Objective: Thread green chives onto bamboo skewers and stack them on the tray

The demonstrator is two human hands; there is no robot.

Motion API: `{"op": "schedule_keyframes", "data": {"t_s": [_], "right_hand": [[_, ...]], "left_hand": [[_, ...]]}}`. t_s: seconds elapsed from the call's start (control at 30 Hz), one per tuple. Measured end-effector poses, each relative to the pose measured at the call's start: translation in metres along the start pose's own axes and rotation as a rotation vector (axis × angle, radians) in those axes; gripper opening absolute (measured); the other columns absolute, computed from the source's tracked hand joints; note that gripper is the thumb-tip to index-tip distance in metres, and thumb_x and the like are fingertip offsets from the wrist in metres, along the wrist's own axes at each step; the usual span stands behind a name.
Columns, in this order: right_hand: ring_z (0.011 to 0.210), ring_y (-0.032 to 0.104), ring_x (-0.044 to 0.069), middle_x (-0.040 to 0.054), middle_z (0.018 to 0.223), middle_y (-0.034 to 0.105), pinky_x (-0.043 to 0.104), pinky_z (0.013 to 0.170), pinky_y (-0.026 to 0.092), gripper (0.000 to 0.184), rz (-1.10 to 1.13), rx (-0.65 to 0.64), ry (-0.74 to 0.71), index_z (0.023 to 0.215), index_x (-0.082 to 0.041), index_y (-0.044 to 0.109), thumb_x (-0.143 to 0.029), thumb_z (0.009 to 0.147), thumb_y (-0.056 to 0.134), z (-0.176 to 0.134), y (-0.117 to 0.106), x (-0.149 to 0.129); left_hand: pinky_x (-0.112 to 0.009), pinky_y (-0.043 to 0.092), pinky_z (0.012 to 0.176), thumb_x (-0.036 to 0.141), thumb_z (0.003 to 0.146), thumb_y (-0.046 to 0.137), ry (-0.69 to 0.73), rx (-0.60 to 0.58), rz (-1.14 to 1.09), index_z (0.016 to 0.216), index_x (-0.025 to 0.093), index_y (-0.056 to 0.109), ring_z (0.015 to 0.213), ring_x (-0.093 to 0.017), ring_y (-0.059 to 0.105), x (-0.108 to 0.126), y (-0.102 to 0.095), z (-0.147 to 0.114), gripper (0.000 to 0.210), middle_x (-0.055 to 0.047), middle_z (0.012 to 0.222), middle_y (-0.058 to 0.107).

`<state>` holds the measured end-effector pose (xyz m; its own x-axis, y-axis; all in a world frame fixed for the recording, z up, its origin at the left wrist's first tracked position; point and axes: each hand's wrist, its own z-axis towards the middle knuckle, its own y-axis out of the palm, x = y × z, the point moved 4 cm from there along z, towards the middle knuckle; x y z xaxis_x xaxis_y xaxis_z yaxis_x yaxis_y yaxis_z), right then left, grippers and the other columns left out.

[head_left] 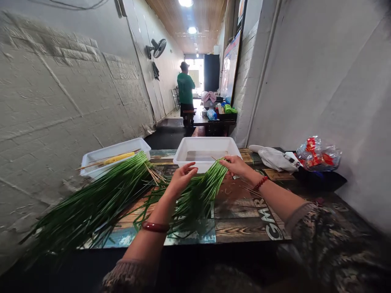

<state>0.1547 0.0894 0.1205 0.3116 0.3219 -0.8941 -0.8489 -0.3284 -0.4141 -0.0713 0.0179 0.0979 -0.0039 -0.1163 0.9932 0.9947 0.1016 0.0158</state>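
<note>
My right hand (235, 166) is closed at the pale ends of a small bunch of garlic chives (210, 183). A thin stick tip pokes out beside those fingers. To its left my left hand (182, 178) is raised above the leaves, fingers apart and holding nothing that I can see. A much larger heap of garlic chives (106, 195) lies on the table's left side and hangs over the near edge. Several thin wooden skewers (156, 174) lie at the heap's cut ends. More thin skewers (254, 191) lie near my right wrist.
A white tray (207, 143) stands behind my hands. Another white tray (91, 156) at left holds a yellow bundle and skewers. On the right of the patterned table (241, 232) are a white cap (271, 158) and a clear plastic bag (319, 156). A person in green (185, 89) stands far back.
</note>
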Motion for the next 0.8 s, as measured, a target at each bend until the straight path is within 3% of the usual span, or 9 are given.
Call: {"op": "schedule_keyframes", "data": {"t_s": [0.17, 0.3, 0.43, 0.53, 0.6, 0.67, 0.73, 0.8], "right_hand": [[0.041, 0.05, 0.009, 0.0015, 0.066, 0.064, 0.019, 0.032, 0.04, 0.05, 0.108, 0.003, 0.108, 0.092, -0.017, 0.063, -0.061, 0.092, 0.041, -0.022, -0.003, 0.042], [0.04, 0.049, 0.011, -0.0007, 0.061, 0.06, 0.021, 0.033, 0.039, 0.05, 0.104, 0.065, 0.133, 0.091, -0.017, 0.063, -0.063, 0.09, 0.043, -0.028, -0.005, 0.055], [0.047, 0.05, 0.01, -0.0023, 0.065, 0.057, 0.02, 0.038, 0.038, 0.035, 0.074, 0.146, 0.102, 0.077, -0.018, 0.062, -0.052, 0.082, 0.059, -0.027, -0.003, 0.063], [0.051, 0.048, 0.011, -0.0031, 0.063, 0.053, 0.019, 0.04, 0.038, 0.032, 0.093, 0.187, 0.101, 0.073, -0.019, 0.059, -0.05, 0.082, 0.059, -0.029, 0.0, 0.069], [0.052, 0.048, 0.011, -0.0037, 0.063, 0.049, 0.019, 0.038, 0.039, 0.033, 0.133, 0.202, 0.111, 0.076, -0.02, 0.056, -0.051, 0.084, 0.053, -0.032, 0.001, 0.073], [0.054, 0.048, 0.012, -0.0038, 0.066, 0.048, 0.018, 0.037, 0.039, 0.033, 0.186, 0.215, 0.122, 0.081, -0.021, 0.054, -0.053, 0.086, 0.049, -0.038, 0.0, 0.074], [0.054, 0.048, 0.012, -0.0033, 0.068, 0.049, 0.018, 0.036, 0.04, 0.033, 0.242, 0.226, 0.136, 0.084, -0.021, 0.053, -0.054, 0.086, 0.048, -0.044, 0.0, 0.075], [0.054, 0.049, 0.011, -0.0023, 0.071, 0.051, 0.017, 0.035, 0.041, 0.033, 0.297, 0.238, 0.15, 0.085, -0.021, 0.053, -0.054, 0.086, 0.048, -0.048, 0.0, 0.074]], "left_hand": [[-0.033, 0.047, 0.084, 0.047, 0.063, 0.082, -0.001, -0.012, 0.014, 0.113, 0.012, 0.068, 0.084, -0.019, 0.067, -0.017, 0.001, 0.002, 0.063, -0.01, 0.094, 0.075], [-0.036, 0.049, 0.084, 0.046, 0.066, 0.079, -0.017, -0.091, 0.13, 0.112, 0.012, 0.068, 0.087, -0.023, 0.067, -0.03, 0.013, 0.002, 0.058, -0.011, 0.095, 0.075], [-0.046, 0.043, 0.102, 0.04, 0.071, 0.075, 0.2, -0.188, 0.608, 0.125, 0.017, 0.063, 0.115, -0.031, 0.061, -0.033, 0.044, -0.016, 0.06, -0.016, 0.124, 0.066], [-0.055, 0.029, 0.113, 0.042, 0.062, 0.082, 0.309, -0.253, 0.965, 0.144, 0.017, 0.043, 0.138, -0.038, 0.039, -0.043, 0.077, -0.039, 0.095, -0.021, 0.152, 0.039], [-0.057, 0.025, 0.114, 0.044, 0.057, 0.085, 0.333, -0.244, 1.111, 0.15, 0.018, 0.03, 0.142, -0.04, 0.031, -0.051, 0.093, -0.048, 0.111, -0.021, 0.158, 0.026], [-0.054, 0.028, 0.112, 0.036, 0.061, 0.083, 0.34, -0.186, 1.218, 0.153, 0.02, 0.024, 0.142, -0.039, 0.032, -0.057, 0.099, -0.051, 0.11, -0.02, 0.16, 0.021], [-0.048, 0.037, 0.105, 0.022, 0.069, 0.075, 0.326, -0.135, 1.308, 0.153, 0.021, 0.021, 0.136, -0.036, 0.042, -0.058, 0.097, -0.048, 0.1, -0.02, 0.158, 0.028], [-0.043, 0.043, 0.095, 0.01, 0.076, 0.063, 0.317, -0.133, 1.4, 0.153, 0.02, 0.022, 0.122, -0.03, 0.054, -0.054, 0.09, -0.044, 0.088, -0.019, 0.148, 0.045]]}}
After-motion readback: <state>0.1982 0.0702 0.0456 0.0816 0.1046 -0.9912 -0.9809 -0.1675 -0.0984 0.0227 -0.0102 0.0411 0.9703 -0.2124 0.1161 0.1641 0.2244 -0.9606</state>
